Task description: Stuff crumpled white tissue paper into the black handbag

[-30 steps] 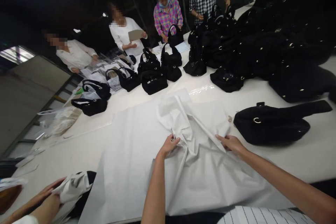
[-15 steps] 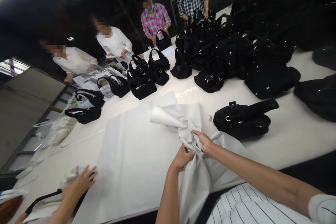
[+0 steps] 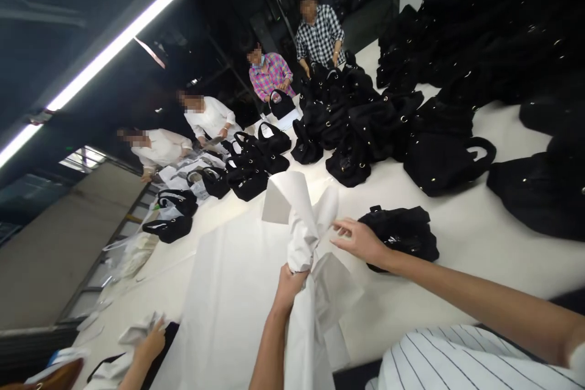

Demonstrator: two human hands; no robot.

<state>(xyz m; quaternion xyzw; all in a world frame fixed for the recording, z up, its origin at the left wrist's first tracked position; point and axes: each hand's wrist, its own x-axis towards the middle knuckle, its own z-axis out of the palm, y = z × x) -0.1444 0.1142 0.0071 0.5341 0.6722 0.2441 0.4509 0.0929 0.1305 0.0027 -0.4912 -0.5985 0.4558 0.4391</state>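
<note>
My left hand grips a bunched sheet of white tissue paper, which stands up from the fist and hangs down below it. My right hand is just to the right of the bunch, fingers spread, its fingertips close to the paper's upper flap. Behind the right hand a black handbag lies on the white table. More flat white paper sheets lie on the table under my hands.
A big heap of black handbags covers the table's far right. Several other people stand along the far left side with smaller bags. A co-worker's hand holds crumpled paper at the lower left.
The paper has been gathered from a spread sheet into a bunch and lifted off the table. My right hand has let go and opened beside it. The view has tilted up.
</note>
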